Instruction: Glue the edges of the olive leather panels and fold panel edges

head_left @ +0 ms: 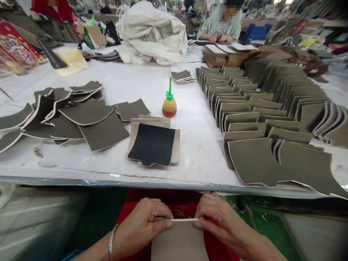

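Over my lap, below the table's front edge, both hands pinch the upper edge of a beige-grey leather-like panel (178, 241). My left hand (145, 224) grips that edge near its left end, thumb on the near face. Toward the right end, my right hand (214, 215) pinches the same edge with thumb and fingers. A white strip of edge shows between the two hands. The panel's lower part runs out of view. Straight ahead on the table lies a small stack of beige panels (176, 145) with a black panel (153, 145) on top.
A squeeze bottle (169, 105) with a green nozzle stands behind the stack. Loose olive-grey panels (104, 132) lie at left; rows of similar panels (252, 159) stand at right. A white sack (154, 32) is at the back. A co-worker (221, 25) sits across the table (195, 170).
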The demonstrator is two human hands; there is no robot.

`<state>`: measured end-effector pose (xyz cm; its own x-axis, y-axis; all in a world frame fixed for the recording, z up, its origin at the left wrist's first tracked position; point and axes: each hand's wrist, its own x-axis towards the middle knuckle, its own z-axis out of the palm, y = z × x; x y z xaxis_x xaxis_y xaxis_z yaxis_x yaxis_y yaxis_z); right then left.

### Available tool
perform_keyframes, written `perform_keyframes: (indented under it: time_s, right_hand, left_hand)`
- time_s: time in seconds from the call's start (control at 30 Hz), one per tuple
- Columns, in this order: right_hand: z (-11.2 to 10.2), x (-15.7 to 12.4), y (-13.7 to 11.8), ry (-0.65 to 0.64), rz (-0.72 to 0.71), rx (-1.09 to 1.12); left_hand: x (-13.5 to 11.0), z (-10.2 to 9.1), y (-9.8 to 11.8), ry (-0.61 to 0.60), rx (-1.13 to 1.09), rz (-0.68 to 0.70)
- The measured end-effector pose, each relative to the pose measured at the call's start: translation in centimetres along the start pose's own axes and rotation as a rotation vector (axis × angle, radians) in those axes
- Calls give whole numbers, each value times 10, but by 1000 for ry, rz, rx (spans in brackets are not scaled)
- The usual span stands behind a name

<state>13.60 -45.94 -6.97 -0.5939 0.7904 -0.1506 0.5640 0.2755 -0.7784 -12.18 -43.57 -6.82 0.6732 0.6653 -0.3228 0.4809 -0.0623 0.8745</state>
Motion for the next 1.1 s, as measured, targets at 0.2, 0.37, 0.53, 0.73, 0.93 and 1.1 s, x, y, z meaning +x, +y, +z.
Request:
perform_keyframes:
  time_s: [0.2, 0.37, 0.53, 0.73, 0.93, 1.1]
  right_hand:
    - [1, -2, 2, -35, -30, -7]
    - [3, -4, 4, -36, 10, -9]
    - [8, -3, 2, 2, 51, 48]
    - [13, 1, 1, 46, 50, 84]
    - [17, 1, 2, 67, 44, 99]
    - [20, 2, 2, 73, 63, 119]
  left_hand:
    - [3, 0, 5, 5, 16, -65]
    - [4, -2, 8, -11, 40, -81]
    - [4, -2, 5, -18, 28, -68]
    - [6, -2, 12, -7, 95, -126]
    - [15, 9, 12, 4, 111, -79]
    - [15, 14, 5, 50, 32, -100]
